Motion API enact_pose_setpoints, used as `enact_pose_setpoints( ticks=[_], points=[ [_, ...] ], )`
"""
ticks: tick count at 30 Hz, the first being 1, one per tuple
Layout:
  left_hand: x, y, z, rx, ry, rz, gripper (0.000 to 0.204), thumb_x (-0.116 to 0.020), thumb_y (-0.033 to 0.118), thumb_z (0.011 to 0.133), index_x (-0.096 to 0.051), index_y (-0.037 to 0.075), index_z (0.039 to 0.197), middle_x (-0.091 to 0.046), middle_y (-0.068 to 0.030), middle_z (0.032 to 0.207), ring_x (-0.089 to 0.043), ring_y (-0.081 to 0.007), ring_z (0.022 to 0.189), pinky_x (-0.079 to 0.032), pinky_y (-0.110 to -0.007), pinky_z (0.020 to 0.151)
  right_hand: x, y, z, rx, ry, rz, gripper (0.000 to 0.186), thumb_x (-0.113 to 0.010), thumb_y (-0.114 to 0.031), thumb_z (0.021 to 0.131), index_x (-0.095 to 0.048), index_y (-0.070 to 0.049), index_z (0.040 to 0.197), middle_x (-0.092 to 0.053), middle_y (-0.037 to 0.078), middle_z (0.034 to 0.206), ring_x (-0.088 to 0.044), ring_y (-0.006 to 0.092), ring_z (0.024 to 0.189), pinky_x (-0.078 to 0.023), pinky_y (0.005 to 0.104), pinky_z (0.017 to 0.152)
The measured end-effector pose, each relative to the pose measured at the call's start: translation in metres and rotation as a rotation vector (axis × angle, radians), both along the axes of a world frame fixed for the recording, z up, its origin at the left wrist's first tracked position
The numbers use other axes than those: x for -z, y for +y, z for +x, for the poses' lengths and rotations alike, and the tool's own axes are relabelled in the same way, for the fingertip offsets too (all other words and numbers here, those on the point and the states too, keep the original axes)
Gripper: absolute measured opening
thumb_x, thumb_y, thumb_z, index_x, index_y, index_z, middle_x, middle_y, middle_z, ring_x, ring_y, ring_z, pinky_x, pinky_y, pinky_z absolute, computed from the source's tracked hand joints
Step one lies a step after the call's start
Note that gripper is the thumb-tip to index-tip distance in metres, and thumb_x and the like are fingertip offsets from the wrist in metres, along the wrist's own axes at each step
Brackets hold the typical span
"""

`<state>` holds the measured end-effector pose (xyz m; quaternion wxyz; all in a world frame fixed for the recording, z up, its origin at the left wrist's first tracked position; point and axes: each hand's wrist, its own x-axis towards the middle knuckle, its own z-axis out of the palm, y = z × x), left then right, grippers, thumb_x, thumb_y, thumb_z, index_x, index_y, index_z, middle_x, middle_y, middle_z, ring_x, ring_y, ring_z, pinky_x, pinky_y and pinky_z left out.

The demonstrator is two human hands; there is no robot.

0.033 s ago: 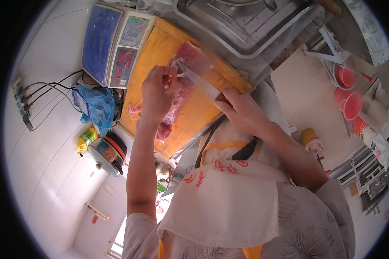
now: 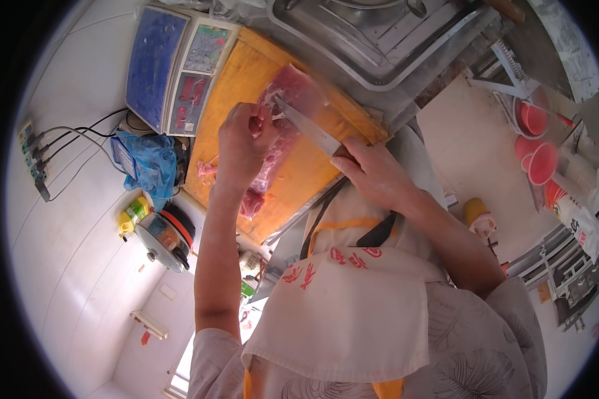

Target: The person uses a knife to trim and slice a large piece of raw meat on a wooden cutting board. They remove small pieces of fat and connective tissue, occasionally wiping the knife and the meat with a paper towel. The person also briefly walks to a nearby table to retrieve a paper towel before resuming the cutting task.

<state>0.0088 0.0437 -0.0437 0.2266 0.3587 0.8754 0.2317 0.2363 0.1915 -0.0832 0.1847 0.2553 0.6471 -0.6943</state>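
A long slab of raw meat (image 2: 291,86) lies across the wooden cutting board (image 2: 319,174). My right hand (image 2: 376,174) is wrapped round the handle of a knife (image 2: 313,132). The blade points up and left, its tip at the pale membrane on the meat. Beside the tip, my left hand (image 2: 241,143) is closed on a raised meat strip (image 2: 255,125), and its wrist hides part of the slab. To the left of that wrist rests a small meat scrap (image 2: 207,169) on the board.
A scale with a blue platform (image 2: 154,63) adjoins the board's left side, with a blue plastic bag (image 2: 154,166) below it. At the top sits a metal tray (image 2: 379,73). Farther left are a lidded pan (image 2: 163,243) and a yellow bottle (image 2: 134,214). Pink containers (image 2: 539,163) stand right.
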Motion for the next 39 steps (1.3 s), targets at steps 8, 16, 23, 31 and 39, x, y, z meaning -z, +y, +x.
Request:
enact_pose_setpoints(
  ticks=[8, 16, 23, 31, 39],
  points=[
    [-0.002, -0.012, -0.002, -0.133, -0.178, -0.061, 0.009, -0.067, 0.01, 0.103, -0.065, 0.001, 0.103, -0.058, 0.0015, 0.08, -0.052, -0.0052, 0.072, -0.045, -0.025, 0.065, 0.0, -0.004, 0.0, -0.008, 0.046, 0.121, 0.031, -0.055, -0.032, 0.112, -0.06, -0.001, 0.111, -0.073, 0.024, 0.096, -0.069, 0.0479, 0.095, -0.053, 0.0568, 0.084],
    [-0.009, -0.019, 0.003, -0.174, -0.281, -0.055, 0.009, -0.064, 0.01, 0.105, -0.063, 0.001, 0.106, -0.058, 0.0031, 0.084, -0.051, -0.0041, 0.074, -0.043, -0.023, 0.065, -0.005, 0.003, -0.006, 0.014, 0.017, 0.027, 0.033, -0.059, -0.033, 0.11, -0.061, 0.0, 0.11, -0.074, 0.024, 0.099, -0.069, 0.048, 0.097, -0.053, 0.0546, 0.083],
    [-0.029, -0.018, 0.001, -0.332, -0.5, 0.122, 0.004, -0.066, 0.005, 0.101, -0.066, 0.001, 0.104, -0.062, 0.0025, 0.086, -0.057, -0.005, 0.075, -0.049, -0.025, 0.066, -0.017, 0.017, 0.023, 0.023, -0.094, -0.121, 0.03, -0.061, -0.029, 0.111, -0.065, 0.001, 0.115, -0.066, 0.007, 0.08, -0.061, 0.0183, 0.067, -0.049, 0.0356, 0.065],
    [-0.019, 0.002, 0.019, -0.001, -0.094, 0.056, 0.01, -0.069, 0.003, 0.101, -0.07, 0.001, 0.111, -0.069, -0.0065, 0.095, -0.063, -0.0142, 0.078, -0.051, -0.028, 0.071, -0.015, 0.026, 0.023, 0.262, -0.153, -0.19, 0.031, -0.064, -0.029, 0.11, -0.065, 0.001, 0.118, -0.065, 0.007, 0.075, -0.058, 0.0139, 0.065, -0.05, 0.0346, 0.065],
    [0.015, 0.026, 0.045, 0.24, 0.387, -0.08, 0.021, -0.083, 0.004, 0.088, -0.074, -0.001, 0.107, -0.07, -0.0136, 0.102, -0.074, -0.0268, 0.084, -0.062, -0.038, 0.077, -0.01, 0.023, 0.028, 0.233, -0.15, -0.149, 0.031, -0.063, -0.03, 0.11, -0.065, 0.0, 0.117, -0.065, 0.007, 0.074, -0.06, 0.0158, 0.065, -0.051, 0.0357, 0.066]
  ],
)
